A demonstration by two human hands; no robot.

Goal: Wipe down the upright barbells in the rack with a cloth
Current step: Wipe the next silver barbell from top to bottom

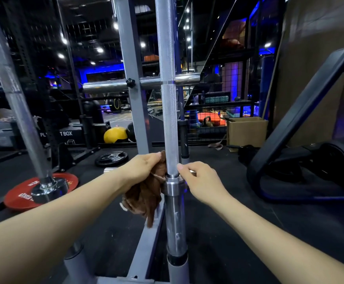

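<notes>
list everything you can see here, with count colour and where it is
upright barbell: 1, silver, centre, standing in the rack
second barbell: 1, silver, left, leaning
cloth: 1, brown, against the centre bar at its collar
rack post: 1, grey, behind the centre bar
weight plate: 1, red, floor at left
black plate: 1, black, floor beyond the rack
ball: 1, yellow, background floor
cardboard box: 1, brown, right background
left hand: 1, holds the cloth to the bar
right hand: 1, fingers touch the bar's right side
</notes>
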